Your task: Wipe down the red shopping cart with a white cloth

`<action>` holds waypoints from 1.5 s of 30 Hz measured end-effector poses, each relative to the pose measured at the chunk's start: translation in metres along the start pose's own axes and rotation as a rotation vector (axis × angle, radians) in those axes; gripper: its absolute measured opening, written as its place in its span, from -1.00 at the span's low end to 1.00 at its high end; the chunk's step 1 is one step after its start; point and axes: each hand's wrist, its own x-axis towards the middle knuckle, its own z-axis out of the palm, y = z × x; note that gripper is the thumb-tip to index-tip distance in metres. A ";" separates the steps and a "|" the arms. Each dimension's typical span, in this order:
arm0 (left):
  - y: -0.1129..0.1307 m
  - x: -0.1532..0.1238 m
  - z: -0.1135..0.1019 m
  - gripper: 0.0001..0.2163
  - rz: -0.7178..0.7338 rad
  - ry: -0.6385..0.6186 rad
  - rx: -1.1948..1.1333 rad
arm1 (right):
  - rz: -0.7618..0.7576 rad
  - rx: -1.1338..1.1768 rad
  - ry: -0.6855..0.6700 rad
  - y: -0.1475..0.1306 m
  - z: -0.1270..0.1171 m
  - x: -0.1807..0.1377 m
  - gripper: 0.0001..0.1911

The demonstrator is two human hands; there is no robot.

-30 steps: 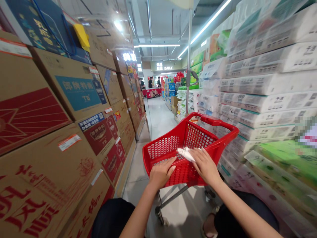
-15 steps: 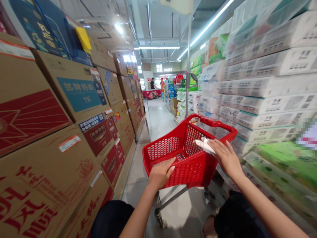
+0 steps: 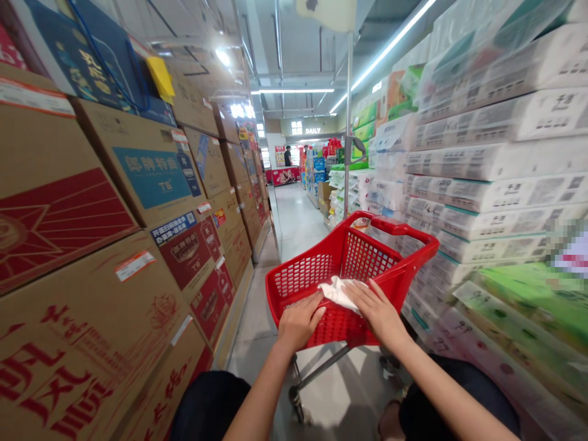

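A red plastic shopping cart (image 3: 367, 327) stands side-on in front of me, its mesh basket showing bare inside. My left hand (image 3: 297, 321) grips the near rim toward the left end, fingers over the top edge and thumb on the outer side. Just to its right, my right hand (image 3: 377, 311) presses a crumpled white cloth or tissue (image 3: 337, 292) onto the same rim, fingers laid over it. The cloth lies between the two hands, partly hidden under the right fingers. I cannot tell whether it is fabric or paper.
Cardboard cartons (image 3: 87, 331) are stacked high along the left. Wrapped white paper packs (image 3: 459, 159) and green packs (image 3: 519, 288) rise close on the right. A metal pole (image 3: 348, 122) stands behind the cart. An aisle floor (image 3: 298, 214) runs back toward a distant person (image 3: 288, 157).
My right hand has slid left along the rim with the white cloth, from near the handle end to beside my left hand. The left hand stays in place.
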 end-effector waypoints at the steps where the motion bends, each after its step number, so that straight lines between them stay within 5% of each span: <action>1: 0.000 0.000 0.000 -0.59 0.001 -0.007 -0.002 | -0.006 -0.025 -0.006 0.012 -0.004 -0.003 -0.27; 7: 0.005 0.002 0.000 -0.58 -0.003 -0.005 -0.003 | 0.187 -0.205 0.068 0.098 -0.035 -0.028 -0.28; 11: 0.010 0.003 0.003 -0.57 0.001 0.011 0.000 | 0.293 -0.229 0.141 0.120 -0.036 -0.033 -0.33; 15: 0.014 0.005 0.006 -0.57 0.003 0.014 -0.002 | 0.311 -0.183 0.187 0.097 -0.021 -0.026 -0.31; 22: 0.017 0.007 0.009 -0.43 -0.068 -0.008 0.076 | 0.129 0.031 0.057 -0.007 0.003 -0.001 -0.26; 25: 0.017 0.005 0.008 -0.34 -0.115 -0.009 0.109 | 0.045 0.126 0.025 -0.031 0.003 0.003 -0.23; 30: 0.017 0.002 0.003 -0.30 -0.118 -0.008 0.096 | 0.016 0.279 -0.027 0.001 -0.023 0.001 -0.27; 34: 0.019 0.005 0.002 -0.29 -0.108 -0.022 0.091 | 0.279 0.254 0.215 0.050 -0.063 0.010 -0.33; 37: 0.021 0.008 0.004 -0.28 -0.097 -0.033 0.082 | 0.329 0.135 0.307 0.072 -0.079 0.019 -0.32; 45: 0.023 0.009 0.008 -0.32 -0.083 -0.040 0.057 | 0.124 -0.084 0.005 0.047 -0.022 0.000 -0.46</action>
